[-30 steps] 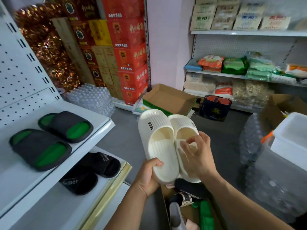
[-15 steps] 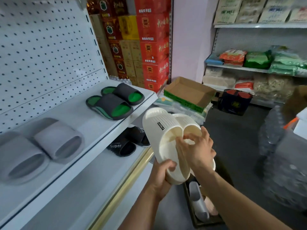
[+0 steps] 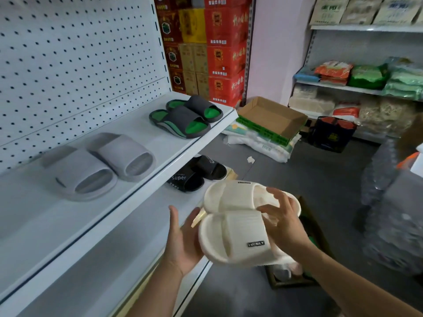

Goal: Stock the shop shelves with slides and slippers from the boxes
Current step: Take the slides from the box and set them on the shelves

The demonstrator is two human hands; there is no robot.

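A pair of cream slides lay side by side in mid-air, held beside the lower shelf — ribbed straps up, a small black label on each. On the upper shelf sat a grey pair and, further along, a dark grey pair with green footbeds. A black pair rested on the lower shelf. Below the cream pair stood an open box — its contents unclear.
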